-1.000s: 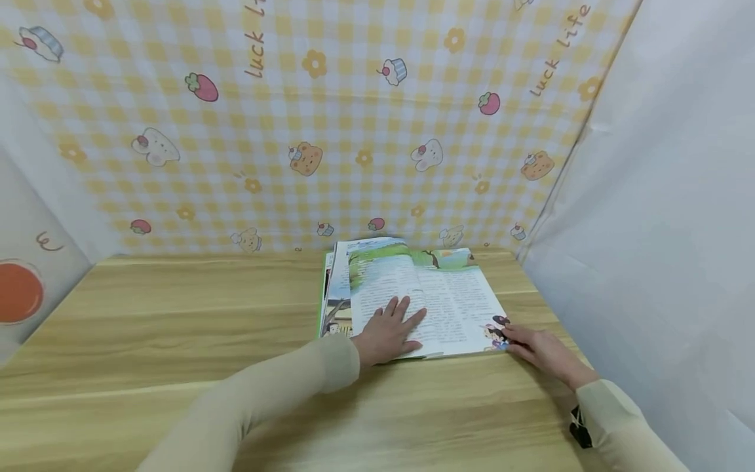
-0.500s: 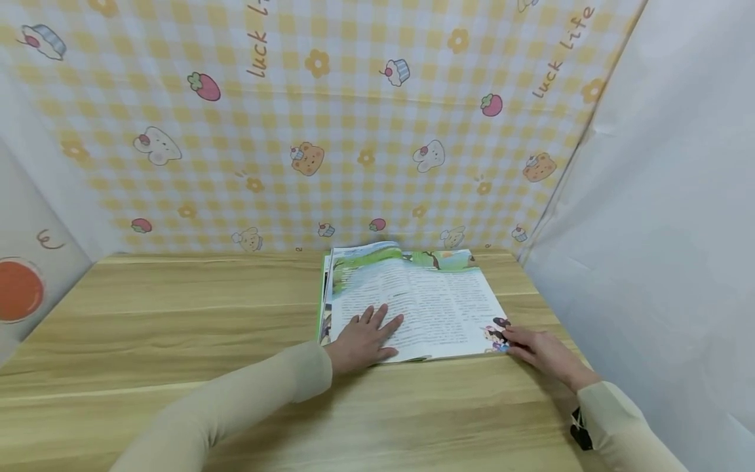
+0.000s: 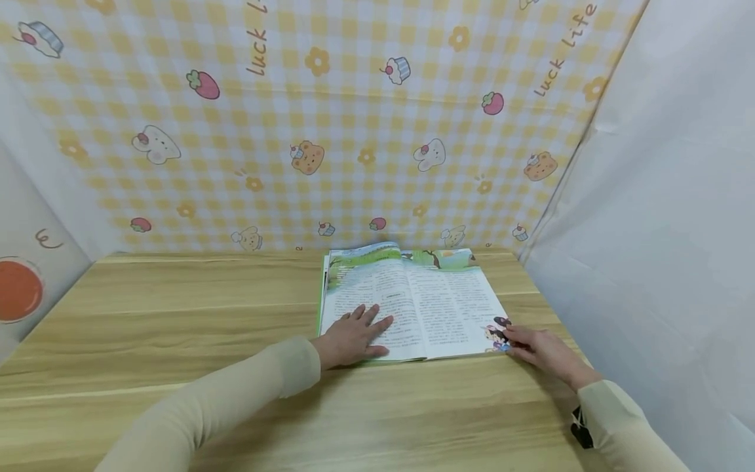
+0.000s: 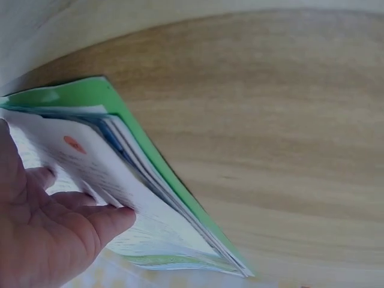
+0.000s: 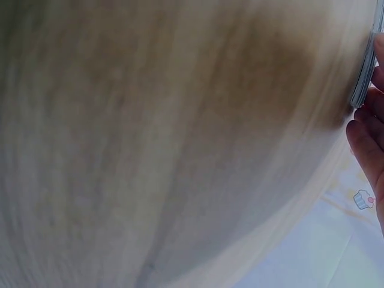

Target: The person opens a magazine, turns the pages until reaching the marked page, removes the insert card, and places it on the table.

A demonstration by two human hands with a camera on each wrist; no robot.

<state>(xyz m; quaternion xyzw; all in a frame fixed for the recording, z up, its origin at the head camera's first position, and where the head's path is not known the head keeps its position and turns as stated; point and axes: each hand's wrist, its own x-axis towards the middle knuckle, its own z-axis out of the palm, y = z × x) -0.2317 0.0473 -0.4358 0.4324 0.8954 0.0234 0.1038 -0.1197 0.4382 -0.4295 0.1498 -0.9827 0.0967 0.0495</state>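
An open illustrated book (image 3: 451, 298) lies near the back of the table, text on both pages and a green landscape band along the top. My left hand (image 3: 352, 337) rests on the lower part of the left page with its fingers spread. In the left wrist view, the green cover (image 4: 99, 93) sticks out past the stacked pages under that hand. My right hand (image 3: 545, 354) pinches the book's lower right corner, beside a small cartoon figure. The right wrist view catches the book's page edges (image 5: 362, 84) between thumb and fingers.
The wood-grain table (image 3: 177, 314) extends left and in front of the book. A yellow checked cloth (image 3: 354, 118) hangs right behind it. White sheeting (image 3: 660, 216) closes off the right side, near the right hand.
My left hand has slid left, laying the turned page down over the left side, so an illustration underneath is now covered. My right hand has stayed at the corner.
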